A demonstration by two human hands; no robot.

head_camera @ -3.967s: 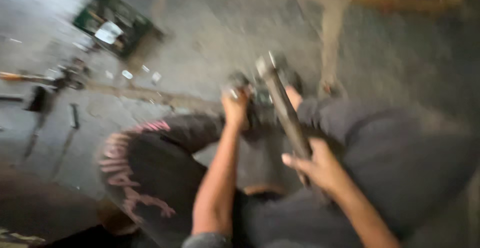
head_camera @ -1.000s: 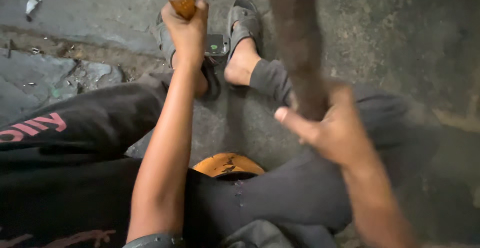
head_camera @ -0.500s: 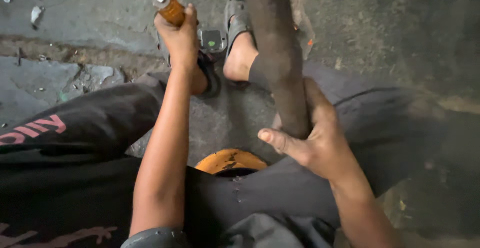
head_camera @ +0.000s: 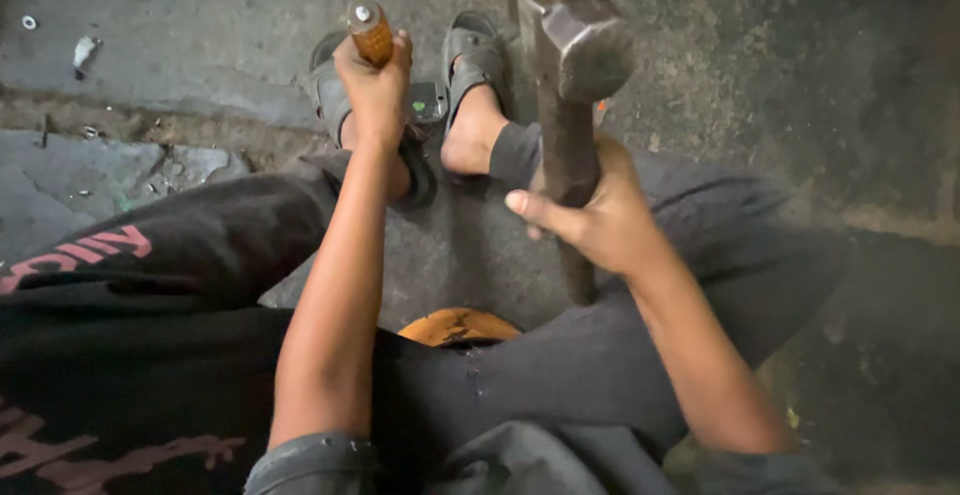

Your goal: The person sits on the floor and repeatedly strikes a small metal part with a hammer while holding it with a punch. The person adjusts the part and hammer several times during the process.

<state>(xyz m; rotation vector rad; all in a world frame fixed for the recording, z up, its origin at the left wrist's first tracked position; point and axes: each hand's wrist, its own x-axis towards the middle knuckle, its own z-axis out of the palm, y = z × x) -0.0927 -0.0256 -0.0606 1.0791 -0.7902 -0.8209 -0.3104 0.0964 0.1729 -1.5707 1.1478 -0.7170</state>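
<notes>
My left hand point(head_camera: 375, 85) grips an upright tool with an orange-brown handle point(head_camera: 370, 30), held over a small dark part point(head_camera: 428, 103) that lies between my two sandalled feet point(head_camera: 475, 95). My right hand point(head_camera: 590, 210) is closed around the wooden shaft of a heavy hammer point(head_camera: 565, 45), whose metal head is raised above and to the right of the tool. The tool's lower end is hidden behind my left hand. I sit low with dark trousers and knees spread.
An orange stool edge point(head_camera: 460, 327) shows between my legs. The rough concrete floor point(head_camera: 780, 65) has a cracked seam on the left with small scraps and a washer point(head_camera: 28, 23) lying about.
The hammer has swung so its head is now visible, raised near the top of the view. My right hand shifted up the shaft. The left hand holds the tool in the same place.
</notes>
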